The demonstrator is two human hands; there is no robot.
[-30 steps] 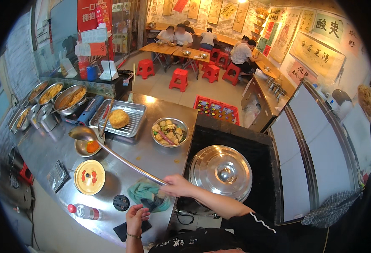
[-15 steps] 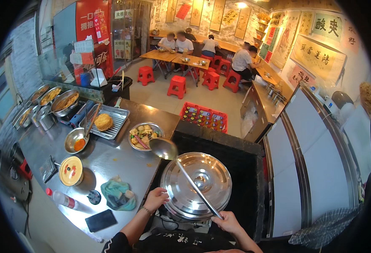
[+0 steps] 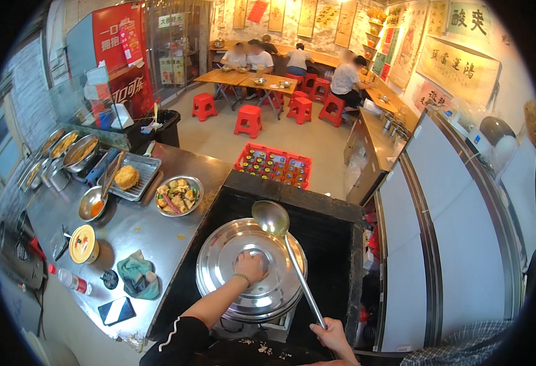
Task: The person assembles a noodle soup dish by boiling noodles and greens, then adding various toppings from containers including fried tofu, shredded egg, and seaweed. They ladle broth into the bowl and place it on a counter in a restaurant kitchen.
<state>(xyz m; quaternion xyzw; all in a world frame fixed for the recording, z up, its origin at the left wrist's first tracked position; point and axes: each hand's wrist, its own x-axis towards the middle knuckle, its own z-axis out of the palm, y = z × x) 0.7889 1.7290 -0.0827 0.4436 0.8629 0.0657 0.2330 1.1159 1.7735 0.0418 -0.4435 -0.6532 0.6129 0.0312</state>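
Observation:
My right hand (image 3: 330,335) is closed around the handle end of a long metal ladle (image 3: 272,218). Its bowl hovers over the far right side of a large steel pot, apart from the food. The round steel pot lid (image 3: 222,250) covers the pot. My left hand (image 3: 249,267) reaches onto the middle of this lid, its fingers curled down around the knob, which they hide. Left of the pot, a steel bowl (image 3: 179,196) of mixed chunks and a pink sausage-like piece stands on the metal counter (image 3: 158,235).
On the counter are a wire-racked tray (image 3: 149,177) with a round fried piece, a small bowl of orange sauce (image 3: 91,204), a yellow-lidded container (image 3: 84,244), a teal cloth (image 3: 138,274) and a phone (image 3: 117,311). Beyond stands a red bottle crate (image 3: 274,166); people sit at tables.
My left hand has moved from beside the pot onto the lid's middle. The ladle has swung right, from near the food bowl to the pot's far right side. The view has shifted.

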